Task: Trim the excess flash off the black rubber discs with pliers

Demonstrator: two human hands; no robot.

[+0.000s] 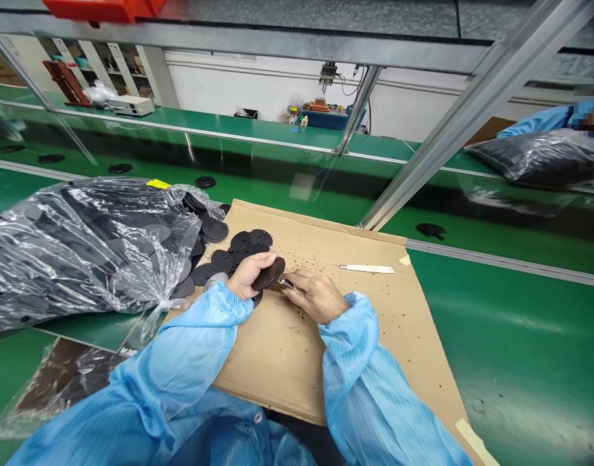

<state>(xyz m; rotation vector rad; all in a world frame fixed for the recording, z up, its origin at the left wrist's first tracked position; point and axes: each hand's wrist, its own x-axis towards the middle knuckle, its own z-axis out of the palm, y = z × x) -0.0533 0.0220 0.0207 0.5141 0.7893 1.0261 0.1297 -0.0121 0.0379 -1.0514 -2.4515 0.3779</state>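
My left hand (251,275) is closed around a few black round discs (268,275), held slightly fanned above the cardboard. Facing it, my right hand (319,296) grips a small shiny metal tool (285,283). The tool's tip meets the edge of the discs; my fingers hide most of its body, so its exact kind does not show. Just beyond my left hand lies a loose pile of black discs (241,241). Tiny black scraps (301,264) are scattered over the cardboard sheet (272,366).
On the left a large clear plastic bag (83,252) bulges with black discs. A white-handled knife (369,268) lies at the cardboard's right. A metal frame post (452,123) slants across the right, with a filled bag (534,155) and another person's blue sleeve (534,121) behind.
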